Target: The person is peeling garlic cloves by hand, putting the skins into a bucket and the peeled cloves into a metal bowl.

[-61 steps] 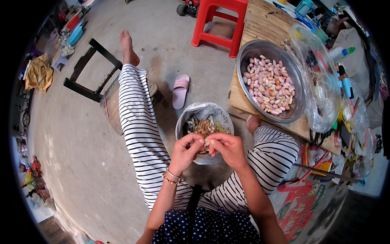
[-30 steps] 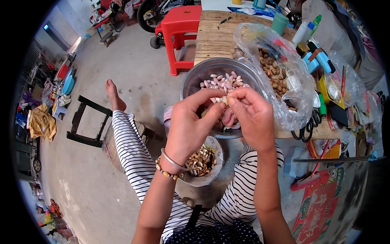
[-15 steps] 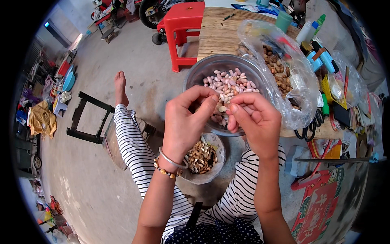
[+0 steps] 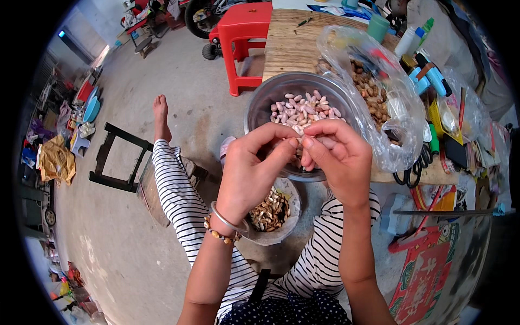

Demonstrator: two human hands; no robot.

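Note:
My left hand and my right hand meet fingertip to fingertip over the near part of a metal bowl. Thumb and forefinger are pinched together on each hand, and what they hold is hidden between the tips. Pinkish shelled peanuts lie in the bowl, partly covered by my hands. Beside it, to the right, a clear plastic bag holds unshelled peanuts. Below my hands, between my legs, a pale lined bucket contains broken peanut shells.
The bowl and bag rest on a wooden table. Bottles, a green cup, a yellow basket and black-handled scissors crowd its right side. A red stool stands beyond; a dark wooden chair frame is at left.
My fingertips have come together, the left ones shifting right and slightly lower. A pale piece seen between them earlier is now hidden. A pinkish shoe now shows beside my left wrist.

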